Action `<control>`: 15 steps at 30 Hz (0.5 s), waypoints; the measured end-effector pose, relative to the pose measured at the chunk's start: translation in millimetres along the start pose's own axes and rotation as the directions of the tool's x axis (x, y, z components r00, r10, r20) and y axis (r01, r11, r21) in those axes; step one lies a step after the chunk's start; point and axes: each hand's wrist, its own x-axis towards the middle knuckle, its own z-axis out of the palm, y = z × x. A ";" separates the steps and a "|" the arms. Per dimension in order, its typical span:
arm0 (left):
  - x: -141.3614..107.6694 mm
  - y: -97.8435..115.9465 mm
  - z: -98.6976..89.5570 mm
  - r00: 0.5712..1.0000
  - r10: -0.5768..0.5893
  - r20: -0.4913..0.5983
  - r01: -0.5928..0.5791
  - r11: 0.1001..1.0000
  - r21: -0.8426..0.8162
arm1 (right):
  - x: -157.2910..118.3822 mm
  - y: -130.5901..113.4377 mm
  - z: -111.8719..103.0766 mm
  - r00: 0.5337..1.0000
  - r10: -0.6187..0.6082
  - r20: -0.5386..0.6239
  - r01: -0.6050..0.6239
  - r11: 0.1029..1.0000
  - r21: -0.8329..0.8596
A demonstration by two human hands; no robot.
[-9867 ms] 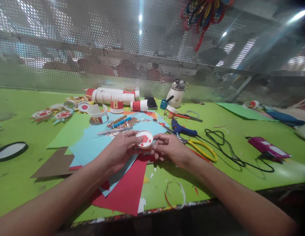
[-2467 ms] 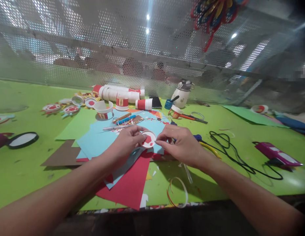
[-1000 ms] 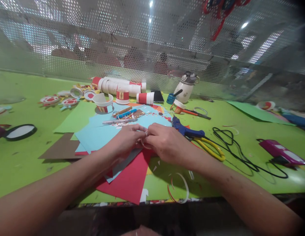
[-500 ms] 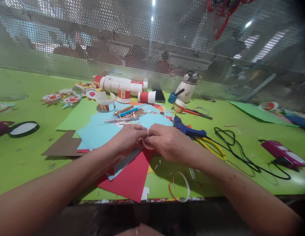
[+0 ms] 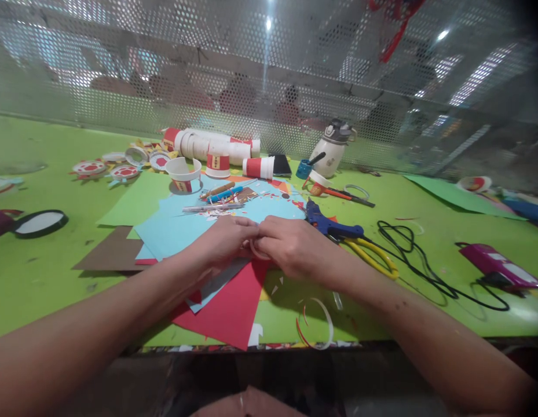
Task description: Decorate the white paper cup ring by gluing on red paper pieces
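My left hand (image 5: pixel 229 238) and my right hand (image 5: pixel 290 243) meet above the paper sheets, fingers pinched together. Between them is a small pale ring (image 5: pixel 259 250), perhaps a cut cup rim; most of it is hidden by my fingers. Beneath and in front of the hands lie a red paper sheet (image 5: pixel 234 307) and a light blue paper sheet (image 5: pixel 168 223). Just right of my right hand rests a blue glue gun (image 5: pixel 333 225), beside the yellow handles of scissors (image 5: pixel 377 260). Close to the table's front edge lies a thin white curled strip (image 5: pixel 327 324).
Beyond the hands are pens (image 5: pixel 225 194), paper scraps, a cut paper cup (image 5: pixel 184 174), stacked cups (image 5: pixel 216 147) and a white bottle (image 5: pixel 329 150). Finished-looking paper discs (image 5: pixel 90 168) lie at left. A black cable (image 5: pixel 425 278) runs to a purple device (image 5: pixel 498 265). A perforated screen stands behind.
The whole view has shifted slightly. My two hands stay together around the ring, with the fingers drawn a little closer; nothing else on the table has visibly moved.
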 end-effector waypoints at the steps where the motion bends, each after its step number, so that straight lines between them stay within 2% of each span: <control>1: 0.4 -0.2 -0.3 1.000 -0.019 0.010 0.019 1.000 0.001 | -0.4 0.3 -0.3 1.000 0.007 -0.003 -0.007 1.000 0.008; 4: 2.0 0.6 -2.1 0.995 -0.093 0.045 0.093 0.996 0.004 | -2.4 2.0 -6.4 0.998 0.057 -0.033 -0.055 0.996 0.073; 7: 2.8 4.5 -3.7 0.995 -0.091 0.051 0.092 0.995 -0.028 | -6.4 6.2 -17.7 0.975 0.160 -0.155 -0.128 0.972 0.196; 9: 2.1 8.9 -4.0 0.996 -0.065 0.056 0.069 0.996 -0.058 | -9.9 10.2 -24.4 0.919 0.278 -0.278 -0.201 0.939 0.278; 11: 0.2 14.1 -3.7 0.999 -0.036 0.041 0.040 0.992 -0.117 | -13.7 14.5 -28.2 0.827 0.436 -0.354 -0.299 0.875 0.381; 13: -2.2 18.9 -3.3 1.000 -0.020 0.019 0.023 0.981 -0.195 | -16.9 18.2 -28.4 0.748 0.597 -0.289 -0.405 0.757 0.513; 15: -4.1 22.5 -3.4 1.000 -0.020 0.013 0.022 0.967 -0.253 | -18.9 20.4 -25.7 0.710 0.697 -0.096 -0.497 0.593 0.633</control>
